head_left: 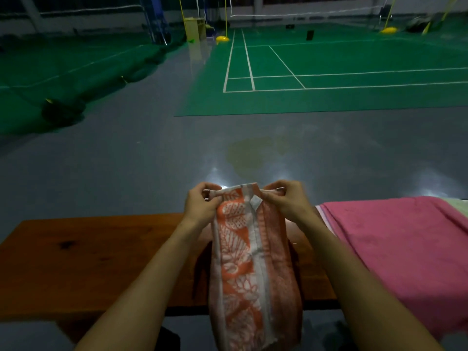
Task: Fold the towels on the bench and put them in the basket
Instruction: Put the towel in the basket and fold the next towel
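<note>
Orange towel [249, 262] with white leaf print and a pale stripe, folded into a long narrow strip, hanging above the wooden bench [83, 262]. Top corners pinched by left hand [201, 205] and right hand [287, 202], close together. Pink towel [395, 247] spread on the bench at right.

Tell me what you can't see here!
- Basket: not anywhere in the head view.
- Orange towel: its lower end is cut off by the bottom edge.
- Pink towel: runs past the right edge; a pale cloth behind it barely shows.
- Bench: its middle is hidden behind the orange towel.
- Far court gear: too dark and small.
</note>
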`<state>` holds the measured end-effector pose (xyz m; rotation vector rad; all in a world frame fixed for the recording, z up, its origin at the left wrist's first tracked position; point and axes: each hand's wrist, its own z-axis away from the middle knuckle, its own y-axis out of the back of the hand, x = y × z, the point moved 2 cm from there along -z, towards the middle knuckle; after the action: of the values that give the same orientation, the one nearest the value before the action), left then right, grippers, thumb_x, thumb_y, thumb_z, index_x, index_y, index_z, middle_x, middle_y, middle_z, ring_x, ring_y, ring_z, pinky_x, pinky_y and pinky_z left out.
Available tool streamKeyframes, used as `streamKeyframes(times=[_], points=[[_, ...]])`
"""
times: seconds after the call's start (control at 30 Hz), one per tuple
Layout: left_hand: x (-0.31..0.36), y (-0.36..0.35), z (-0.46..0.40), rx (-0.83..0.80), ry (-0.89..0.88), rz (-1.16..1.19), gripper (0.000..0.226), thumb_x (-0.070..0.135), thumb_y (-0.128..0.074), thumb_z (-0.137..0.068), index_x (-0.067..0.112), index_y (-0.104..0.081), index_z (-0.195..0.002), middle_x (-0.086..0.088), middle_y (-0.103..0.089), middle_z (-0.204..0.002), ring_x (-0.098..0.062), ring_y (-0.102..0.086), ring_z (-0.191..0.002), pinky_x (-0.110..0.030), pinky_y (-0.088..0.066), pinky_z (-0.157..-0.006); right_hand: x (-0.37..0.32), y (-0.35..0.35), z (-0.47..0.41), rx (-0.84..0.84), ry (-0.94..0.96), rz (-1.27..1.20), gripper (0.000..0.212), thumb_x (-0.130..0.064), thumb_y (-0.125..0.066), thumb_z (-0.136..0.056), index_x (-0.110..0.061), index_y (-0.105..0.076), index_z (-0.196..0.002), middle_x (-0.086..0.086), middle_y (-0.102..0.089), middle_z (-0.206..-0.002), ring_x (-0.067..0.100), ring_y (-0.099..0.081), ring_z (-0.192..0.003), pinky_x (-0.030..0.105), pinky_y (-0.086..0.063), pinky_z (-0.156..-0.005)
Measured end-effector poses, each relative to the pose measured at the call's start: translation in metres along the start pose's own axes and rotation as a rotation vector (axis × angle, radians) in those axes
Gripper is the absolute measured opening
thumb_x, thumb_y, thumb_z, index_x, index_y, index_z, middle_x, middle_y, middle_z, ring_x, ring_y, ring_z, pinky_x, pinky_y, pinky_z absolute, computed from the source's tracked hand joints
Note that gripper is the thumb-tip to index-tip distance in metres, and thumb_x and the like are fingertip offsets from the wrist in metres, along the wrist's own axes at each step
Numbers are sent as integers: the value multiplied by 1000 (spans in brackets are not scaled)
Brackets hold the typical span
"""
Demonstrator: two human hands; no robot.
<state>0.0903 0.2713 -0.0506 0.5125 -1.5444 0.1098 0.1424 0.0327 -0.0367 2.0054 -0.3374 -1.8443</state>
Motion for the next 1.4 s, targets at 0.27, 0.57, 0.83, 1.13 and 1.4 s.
streamKeyframes(times=[0.27, 0.57, 0.83, 1.13, 1.4], points=[[-32, 2, -24, -69, 35, -209, 42, 12, -83, -87, 19, -63, -124, -6, -64, -121, -24, -64, -108, -39, -55, -94, 23, -9, -5, 39, 31, 195, 34, -17, -78, -91, -20, -68, -124, 0, -68, -122, 17, -65, -105, 39, -57, -95], [13, 19, 71, -265, -217, -571, 6, 23, -74, -97, 25, -73, -103, 12, -73, -97, 1, -67, -79, -11, -53, -65, -15, 0, 107, -260, 183, 387, 30, -29, -64, -102, -22, -64, -131, -4, -66, -131, 2, -57, -110, 23, -52, -95], [-17, 16, 144, -351, -284, -747, 32, 51, -59, -95, 30, -72, -115, 13, -76, -105, -4, -70, -88, -31, -61, -77, 14, -23, 178, -547, 197, 503, 47, -52, -40, -108, -33, -36, -152, -7, -43, -153, 10, -46, -132, 33, -44, -110], [-46, -4, 131, -394, -381, -938, 67, 51, -22, -102, 22, -39, -159, 0, -32, -169, -17, -27, -157, -39, -24, -128, 20, -47, 149, -438, 315, 642, 65, -53, -37, -109, -25, -17, -165, -1, -14, -173, 16, -10, -158, 31, -5, -125], [-64, 2, 123, -465, -447, -1172, 81, 62, 22, -94, 26, 9, -165, 4, 22, -171, -14, 22, -157, -52, 1, -130, 57, -61, 138, -421, 403, 912, 82, -73, 2, -101, -24, 10, -166, 5, 26, -170, 26, 31, -155, 49, 10, -129]])
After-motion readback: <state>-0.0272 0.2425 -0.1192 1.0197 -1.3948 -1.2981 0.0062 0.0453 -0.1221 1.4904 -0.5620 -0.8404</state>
